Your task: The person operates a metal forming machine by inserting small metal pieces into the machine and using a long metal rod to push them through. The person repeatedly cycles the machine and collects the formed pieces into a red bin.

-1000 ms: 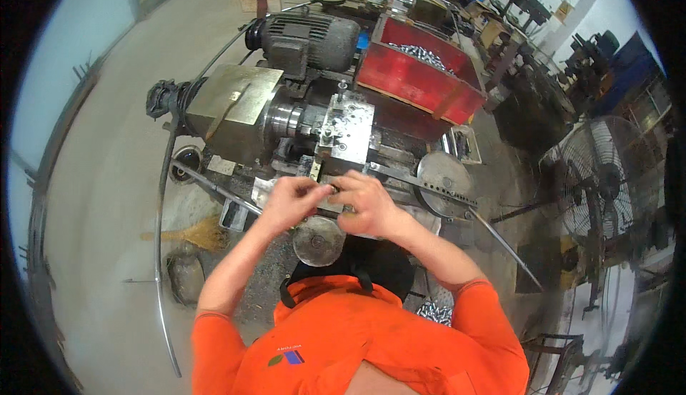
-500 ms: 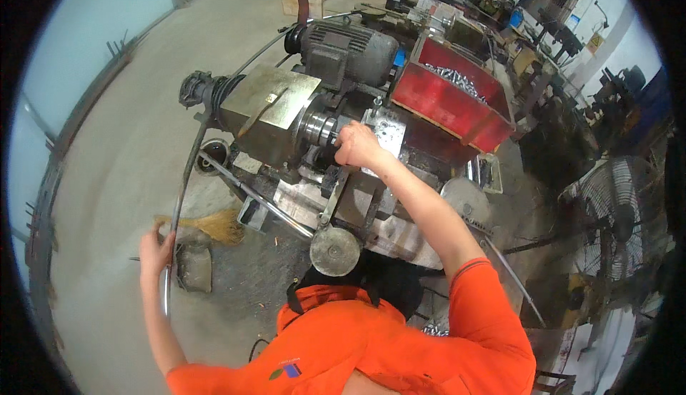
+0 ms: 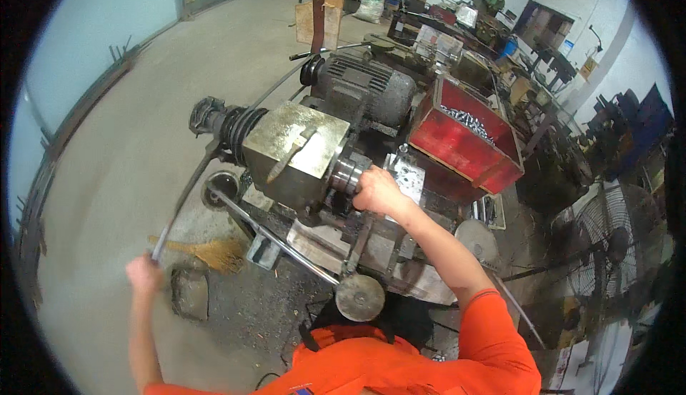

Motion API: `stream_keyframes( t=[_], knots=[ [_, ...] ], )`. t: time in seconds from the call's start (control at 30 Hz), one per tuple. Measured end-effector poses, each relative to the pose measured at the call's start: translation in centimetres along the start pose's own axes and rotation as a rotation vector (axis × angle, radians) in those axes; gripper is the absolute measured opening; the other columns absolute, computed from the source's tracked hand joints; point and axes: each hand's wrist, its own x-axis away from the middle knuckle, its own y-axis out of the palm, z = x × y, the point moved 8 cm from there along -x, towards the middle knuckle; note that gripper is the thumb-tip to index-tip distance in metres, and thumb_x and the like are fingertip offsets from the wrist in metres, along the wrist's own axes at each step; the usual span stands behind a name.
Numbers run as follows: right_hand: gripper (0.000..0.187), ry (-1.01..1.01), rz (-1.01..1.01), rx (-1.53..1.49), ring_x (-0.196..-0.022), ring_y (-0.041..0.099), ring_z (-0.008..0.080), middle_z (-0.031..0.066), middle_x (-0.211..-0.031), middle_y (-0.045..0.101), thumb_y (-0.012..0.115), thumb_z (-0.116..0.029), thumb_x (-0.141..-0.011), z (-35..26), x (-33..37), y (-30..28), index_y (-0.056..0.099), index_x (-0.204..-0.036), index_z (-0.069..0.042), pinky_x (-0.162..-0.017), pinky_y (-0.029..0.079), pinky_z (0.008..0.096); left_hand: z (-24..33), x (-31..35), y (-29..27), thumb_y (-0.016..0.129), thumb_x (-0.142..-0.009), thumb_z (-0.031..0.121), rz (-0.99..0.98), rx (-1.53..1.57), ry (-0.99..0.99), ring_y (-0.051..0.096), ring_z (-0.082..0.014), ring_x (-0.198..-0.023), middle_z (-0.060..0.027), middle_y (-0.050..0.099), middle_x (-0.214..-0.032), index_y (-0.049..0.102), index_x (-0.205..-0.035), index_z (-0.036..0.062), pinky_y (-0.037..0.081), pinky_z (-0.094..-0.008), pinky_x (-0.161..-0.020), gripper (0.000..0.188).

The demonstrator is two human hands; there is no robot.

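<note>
My left hand point(image 3: 145, 273), slightly blurred, is closed round the lower end of a long metal lever point(image 3: 182, 208). This lever slants up to the pulley end of a lathe headstock point(image 3: 293, 156). At the other end of the headstock, my right hand point(image 3: 379, 191) has its fingers curled right beside the round steel chuck point(image 3: 347, 175). Whatever those fingers hold is hidden behind the hand. A flat metal block point(image 3: 406, 175) with holes lies just beyond my right hand. Below that hand is a round grey handwheel point(image 3: 360, 297).
A red bin point(image 3: 464, 141) of small shiny metal parts stands at the back right, beside a motor point(image 3: 366, 88). A straw broom point(image 3: 214, 253) and a dustpan point(image 3: 189, 293) lie on the floor near my left hand. A fan point(image 3: 611, 238) stands at the right.
My left hand has gone from loosely bent fingers to a closed grip on the lever, whose lower end has swung left. My right hand stays at the chuck. The whole view has shifted.
</note>
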Motion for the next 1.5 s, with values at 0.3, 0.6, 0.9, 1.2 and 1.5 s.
stream_keyframes(
  t=[0.3,0.6,0.9,1.2,1.5],
  knots=[
    [0.027,0.122,-0.02,-0.075,-0.084,0.058,0.037,0.0212,-0.079,0.064,0.058,-0.018,-0.051,-0.1,0.8,-1.0,0.067,-0.068,0.001,-0.086,0.045,0.0409,-4.2,-8.3,0.9,0.062,-0.068,0.008,0.159,-0.188,0.105,0.062,-0.0322,-0.073,-0.015,0.063,-0.074,0.061,-0.077,0.0065,0.047,-0.0427,-0.063,0.009],
    [0.037,-0.054,0.507,-0.229,-0.1,0.053,0.0327,0.0145,-0.108,0.06,0.065,-0.017,-0.055,5.6,14.6,-8.1,0.068,-0.09,-0.006,-0.085,0.045,0.0397,14.6,-4.4,14.0,0.069,-0.074,0.034,-0.048,0.573,0.072,0.063,-0.0357,-0.087,-0.0216,0.065,-0.092,0.063,-0.095,-0.0047,0.05,-0.0409,-0.075,0.044],
    [0.042,0.73,0.333,-0.07,-0.1,0.056,0.0323,0.0138,-0.109,0.061,0.066,-0.014,-0.057,19.9,39.8,-4.1,0.067,-0.098,-0.005,-0.087,0.045,0.0387,26.5,-1.7,18.0,0.06,-0.075,0.017,-0.37,-0.324,0.664,0.064,-0.0258,-0.088,-0.0079,0.066,-0.093,0.061,-0.1,0.018,0.051,-0.04,-0.069,0.026],
    [0.042,1.489,-0.031,0.264,-0.096,0.058,0.036,0.0186,-0.099,0.062,0.07,-0.015,-0.058,29.6,66.4,3.9,0.061,-0.098,-0.008,-0.082,0.047,0.0436,18.1,-6.2,13.1,0.065,-0.08,0.04,-0.256,0.702,0.14,0.064,-0.0269,-0.068,-0.0142,0.065,-0.083,0.059,-0.109,0.005,0.052,-0.0364,-0.058,0.046],
    [0.029,1.464,0.007,0.009,-0.077,0.06,0.0395,0.0212,-0.08,0.062,0.065,-0.024,-0.059,15.7,68.3,10.8,0.058,-0.076,-0.001,-0.069,0.048,0.0468,23.4,-7.4,12.7,0.054,-0.088,0.023,-0.107,1.507,-0.137,0.063,-0.0227,-0.063,-0.0132,0.06,-0.086,0.048,-0.11,-0.004,0.054,-0.0331,-0.047,0.035]
  ],
)
